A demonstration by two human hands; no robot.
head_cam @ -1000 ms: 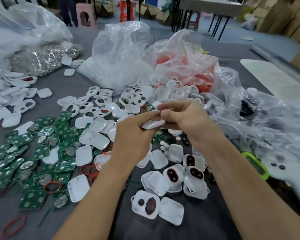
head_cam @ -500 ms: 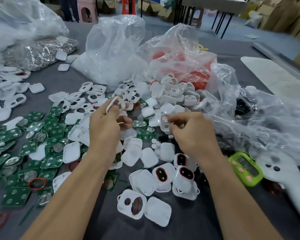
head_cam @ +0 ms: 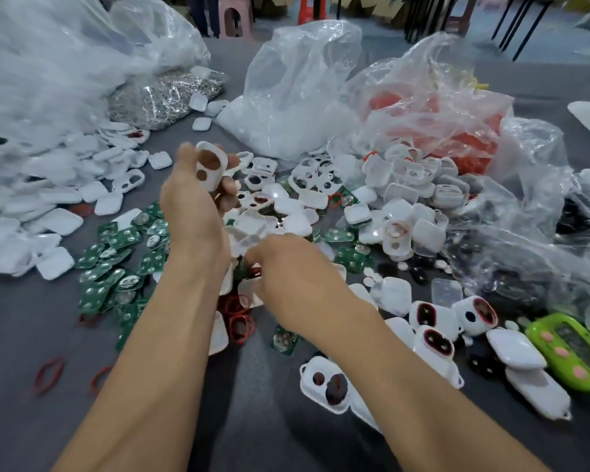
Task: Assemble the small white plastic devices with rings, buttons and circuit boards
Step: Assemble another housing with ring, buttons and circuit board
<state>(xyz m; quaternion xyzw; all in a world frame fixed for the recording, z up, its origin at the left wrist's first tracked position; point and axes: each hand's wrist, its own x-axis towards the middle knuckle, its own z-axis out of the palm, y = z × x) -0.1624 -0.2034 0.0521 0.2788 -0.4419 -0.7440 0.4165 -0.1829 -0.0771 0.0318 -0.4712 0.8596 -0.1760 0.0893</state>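
Left hand (head_cam: 191, 212) pinches the two-holed white plastic shell (head_cam: 212, 168) upright, while the nearer right hand (head_cam: 286, 277) curls beside the thin red rubber rings (head_cam: 234, 306) at its near-left, hold unclear.

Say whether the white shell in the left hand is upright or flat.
Upright, slightly tilted: the left hand grips the white shell at its edges, its two-holed face turned toward the camera.

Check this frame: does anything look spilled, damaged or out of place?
Nothing looks damaged. Loose heaps of white shells and green circuit boards lie on the table; two red rings lie apart at the lower left.
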